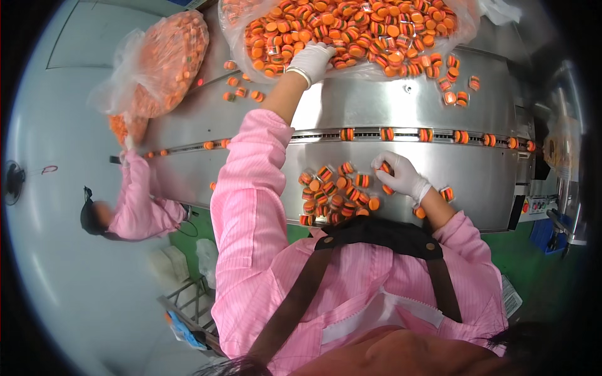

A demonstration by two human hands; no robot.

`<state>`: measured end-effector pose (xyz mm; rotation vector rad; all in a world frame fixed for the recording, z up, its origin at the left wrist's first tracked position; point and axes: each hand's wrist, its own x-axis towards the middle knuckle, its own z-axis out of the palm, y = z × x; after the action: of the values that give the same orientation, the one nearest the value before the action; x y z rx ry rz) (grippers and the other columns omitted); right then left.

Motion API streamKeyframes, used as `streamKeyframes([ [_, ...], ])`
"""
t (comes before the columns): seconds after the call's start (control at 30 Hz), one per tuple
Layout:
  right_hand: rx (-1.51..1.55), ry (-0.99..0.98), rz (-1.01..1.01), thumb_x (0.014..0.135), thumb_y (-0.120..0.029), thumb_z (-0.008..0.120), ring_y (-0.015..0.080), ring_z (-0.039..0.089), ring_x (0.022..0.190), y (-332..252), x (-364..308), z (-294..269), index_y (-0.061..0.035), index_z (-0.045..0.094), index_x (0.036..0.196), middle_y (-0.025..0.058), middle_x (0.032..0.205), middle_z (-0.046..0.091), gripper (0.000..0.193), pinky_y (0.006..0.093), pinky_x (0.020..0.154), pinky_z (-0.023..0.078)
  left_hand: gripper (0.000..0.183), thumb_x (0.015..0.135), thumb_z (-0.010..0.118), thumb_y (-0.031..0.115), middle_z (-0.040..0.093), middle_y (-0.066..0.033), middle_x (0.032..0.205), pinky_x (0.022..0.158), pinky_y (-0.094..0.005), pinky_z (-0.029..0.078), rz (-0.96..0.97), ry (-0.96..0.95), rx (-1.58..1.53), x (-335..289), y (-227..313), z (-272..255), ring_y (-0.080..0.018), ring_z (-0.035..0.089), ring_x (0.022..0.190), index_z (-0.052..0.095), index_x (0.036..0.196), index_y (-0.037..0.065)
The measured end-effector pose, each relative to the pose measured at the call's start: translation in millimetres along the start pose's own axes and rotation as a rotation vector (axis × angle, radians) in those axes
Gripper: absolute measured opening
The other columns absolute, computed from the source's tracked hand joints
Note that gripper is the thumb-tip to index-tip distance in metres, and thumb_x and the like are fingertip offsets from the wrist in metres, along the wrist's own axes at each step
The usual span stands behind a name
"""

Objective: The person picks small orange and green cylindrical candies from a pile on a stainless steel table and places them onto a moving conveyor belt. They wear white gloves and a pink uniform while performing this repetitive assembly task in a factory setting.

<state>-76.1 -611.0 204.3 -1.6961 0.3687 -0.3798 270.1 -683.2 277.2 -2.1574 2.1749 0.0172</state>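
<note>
My left hand (311, 62), in a white glove, reaches far forward onto a heap of small burger-shaped candies (351, 31) in clear wraps, orange with red, yellow and green layers. Its fingers stretch over the heap's near edge, and their tips are partly hidden there. The heap lies in a large open clear plastic bag (467, 37). Close to my body, my gloved right hand (402, 177) pinches one candy (387, 168) between thumb and fingers. Left of it, a loose pile of candies (338, 195) rests on the steel table (263, 178) before my chest.
A narrow conveyor channel (320, 135) crosses the steel surface, carrying spaced candies (426, 135). Stray candies (462, 98) lie beyond it. At far left, a co-worker in pink (141, 200) reaches toward another candy-filled bag (172, 62). Machine housing (567, 150) stands at the right end.
</note>
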Motion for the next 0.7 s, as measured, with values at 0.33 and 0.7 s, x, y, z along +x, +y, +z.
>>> streamKeyframes([
  [0.33,-0.008,0.023,-0.033,0.082,-0.008,0.060,0.0213,0.057,0.080,-1.5,0.6,1.5,-0.0050,0.052,0.089,0.0079,0.085,0.056,0.011,0.0313,0.076,0.047,0.022,0.092,0.060,0.013,0.066,-0.0019,0.083,0.058,-0.0208,0.048,-0.601,0.215,-1.197,-103.1,48.1,3.5,-0.0061,0.057,0.063,0.065,0.112,0.004],
  [0.7,-0.008,0.130,0.134,0.083,-0.007,0.060,0.0181,0.055,0.078,-11.5,4.1,0.5,-0.0059,0.054,0.094,0.0070,0.088,0.053,0.013,0.0305,0.072,0.046,0.030,0.084,0.066,0.017,0.062,-0.0057,0.072,0.064,-0.0336,0.051,-0.666,-0.101,-0.694,-155.4,90.1,34.1,-0.0185,0.061,0.064,0.060,0.108,0.000],
])
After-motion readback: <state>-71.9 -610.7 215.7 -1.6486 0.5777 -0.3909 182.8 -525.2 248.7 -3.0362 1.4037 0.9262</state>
